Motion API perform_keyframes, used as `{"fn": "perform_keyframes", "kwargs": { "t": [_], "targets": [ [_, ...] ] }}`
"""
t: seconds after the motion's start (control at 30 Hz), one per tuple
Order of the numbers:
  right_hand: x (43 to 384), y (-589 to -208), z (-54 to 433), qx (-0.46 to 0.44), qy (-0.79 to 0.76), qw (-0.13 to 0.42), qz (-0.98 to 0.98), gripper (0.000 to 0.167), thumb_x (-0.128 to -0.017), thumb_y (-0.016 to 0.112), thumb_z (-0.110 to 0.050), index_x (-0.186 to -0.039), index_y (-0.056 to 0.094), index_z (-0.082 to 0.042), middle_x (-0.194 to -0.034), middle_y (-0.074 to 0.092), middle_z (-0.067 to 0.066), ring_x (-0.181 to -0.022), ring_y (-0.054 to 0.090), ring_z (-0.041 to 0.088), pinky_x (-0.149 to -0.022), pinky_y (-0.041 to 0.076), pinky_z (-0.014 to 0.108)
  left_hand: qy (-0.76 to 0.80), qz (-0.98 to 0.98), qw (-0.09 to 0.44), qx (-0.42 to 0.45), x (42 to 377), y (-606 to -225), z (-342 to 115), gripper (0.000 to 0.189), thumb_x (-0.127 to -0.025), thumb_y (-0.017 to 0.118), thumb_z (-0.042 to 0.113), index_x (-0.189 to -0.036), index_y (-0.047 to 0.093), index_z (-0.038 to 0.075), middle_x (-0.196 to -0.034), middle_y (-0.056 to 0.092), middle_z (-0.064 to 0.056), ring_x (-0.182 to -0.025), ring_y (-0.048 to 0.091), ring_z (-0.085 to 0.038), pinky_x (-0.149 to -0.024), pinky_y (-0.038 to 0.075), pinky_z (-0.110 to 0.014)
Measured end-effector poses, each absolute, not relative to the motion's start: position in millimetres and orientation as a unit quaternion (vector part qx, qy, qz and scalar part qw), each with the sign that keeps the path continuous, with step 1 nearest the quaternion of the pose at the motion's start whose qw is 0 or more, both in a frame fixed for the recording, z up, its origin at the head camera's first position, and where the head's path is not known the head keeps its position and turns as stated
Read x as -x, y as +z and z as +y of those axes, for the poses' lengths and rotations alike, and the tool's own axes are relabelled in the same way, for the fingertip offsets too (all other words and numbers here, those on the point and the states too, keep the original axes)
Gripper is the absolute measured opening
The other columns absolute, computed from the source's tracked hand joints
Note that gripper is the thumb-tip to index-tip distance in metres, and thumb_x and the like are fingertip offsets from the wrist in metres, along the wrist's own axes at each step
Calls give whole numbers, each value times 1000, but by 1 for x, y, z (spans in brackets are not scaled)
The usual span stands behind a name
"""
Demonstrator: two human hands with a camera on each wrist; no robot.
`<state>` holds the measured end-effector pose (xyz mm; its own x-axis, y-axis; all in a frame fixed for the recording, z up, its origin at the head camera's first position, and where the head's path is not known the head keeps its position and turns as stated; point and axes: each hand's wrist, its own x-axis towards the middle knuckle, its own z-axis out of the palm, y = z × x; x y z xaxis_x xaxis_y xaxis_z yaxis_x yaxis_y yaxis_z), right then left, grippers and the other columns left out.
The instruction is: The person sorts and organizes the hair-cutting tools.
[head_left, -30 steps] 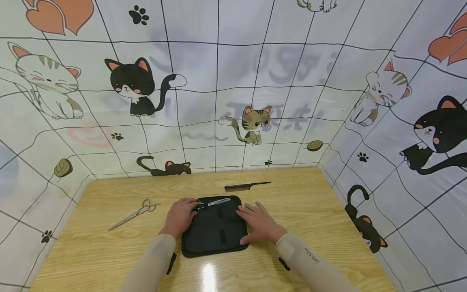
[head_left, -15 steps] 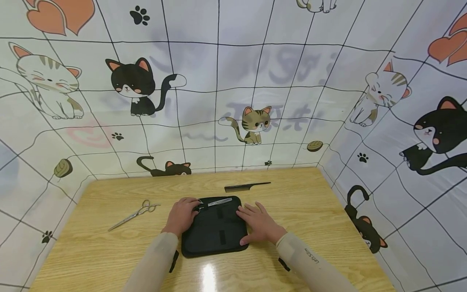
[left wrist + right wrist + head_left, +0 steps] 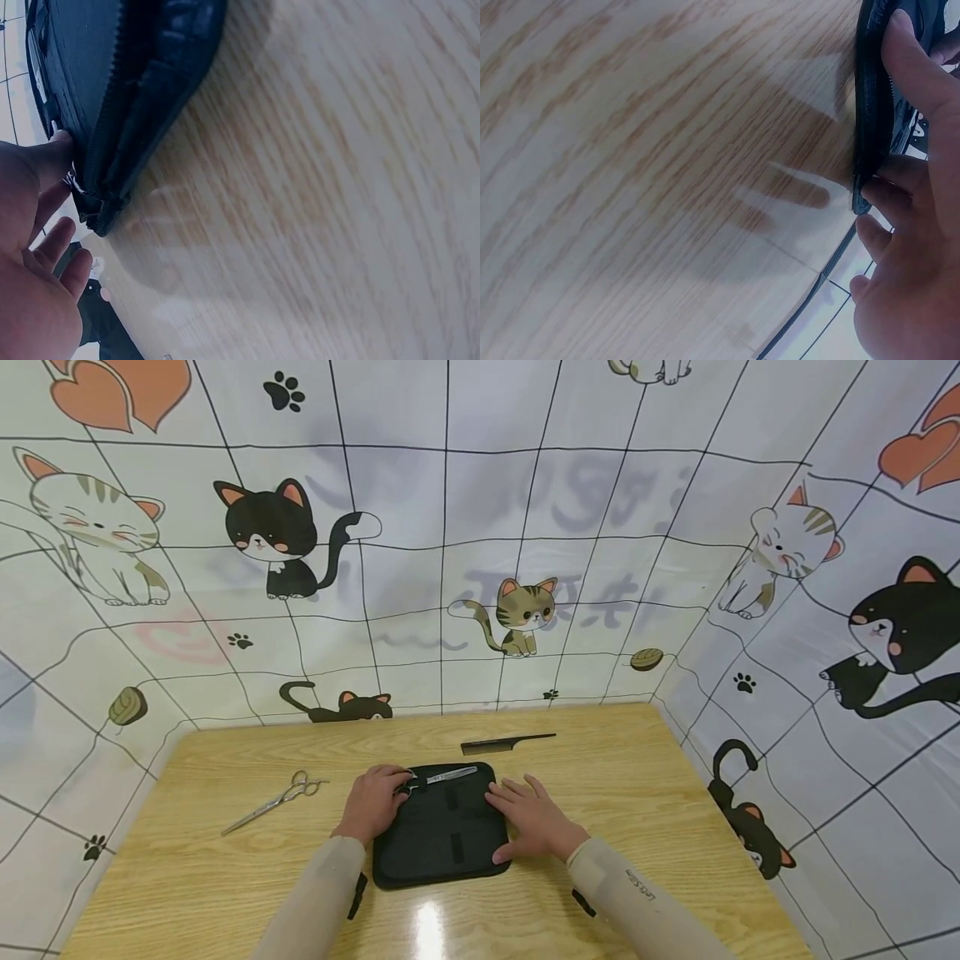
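A black zip case [image 3: 420, 852] lies spread on the table, with elastic loops on its inner face. Along its far edge lies a pair of silver hairdressing scissors [image 3: 453, 774], blades pointing right through a loop. My left hand [image 3: 372, 803] pinches their finger rings at the case's far left corner; the fingers partly hide the rings. My right hand [image 3: 538, 820] rests on the right edge of the case, fingers spread, thumb on the rim near the front corner. In the right wrist view, the thumb [image 3: 915, 64] presses on the case edge [image 3: 874, 97].
Another pair of silver scissors [image 3: 273, 803] lies on the wooden table [image 3: 637, 827], left of the case. Behind the case is a black tail comb [image 3: 491, 746]. A cat-printed cloth [image 3: 405, 568] hangs behind the table and at both sides.
The scissors on the case have slid very slightly to the right with my left hand, mostly between the two earlier frames. My right hand and the case stay in place.
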<state>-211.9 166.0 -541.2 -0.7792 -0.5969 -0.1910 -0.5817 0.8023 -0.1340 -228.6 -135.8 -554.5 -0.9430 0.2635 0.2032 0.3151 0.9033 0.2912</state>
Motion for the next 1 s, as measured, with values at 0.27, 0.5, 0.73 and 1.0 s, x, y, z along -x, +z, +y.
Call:
{"fn": "perform_keyframes", "kwargs": {
  "t": [0.27, 0.5, 0.73, 1.0],
  "targets": [
    [212, -539, 165, 311, -29, 113, 943, 102, -72, 66, -73, -152, 36, -17, -159, 33, 1, -150, 25, 26, -122, 10, 56, -148, -976, 61, 150, 229, -554, -136, 31, -90, 70, 20, -121, 68, 13, -126, 64, -9, -122, 56, -34, -98, 46, -56],
    [212, -538, 165, 309, -31, 119, 943, 103, -72, 66, -74, -153, 35, -18, -160, 32, 1, -150, 24, 25, -122, 10, 55, -154, -974, 62, 156, 229, -555, -138, 34, -88, 72, 18, -122, 68, 14, -128, 65, -8, -123, 55, -34, -98, 46, -55],
    [211, -539, 165, 311, -29, 117, 943, 103, -73, 65, -74, -153, 34, -18, -160, 32, 0, -150, 24, 25, -122, 10, 55, -168, -971, 66, 155, 227, -553, -137, 34, -89, 71, 14, -122, 68, 13, -128, 65, -8, -123, 55, -34, -98, 46, -56],
    [210, -537, 166, 317, -36, 114, 941, 101, -73, 68, -71, -152, 35, -16, -159, 33, 3, -149, 26, 26, -121, 11, 56, -167, -975, 48, 140, 229, -551, -133, 32, -89, 71, 16, -121, 69, 14, -129, 64, -7, -123, 55, -34, -100, 45, -55]
  ]
}}
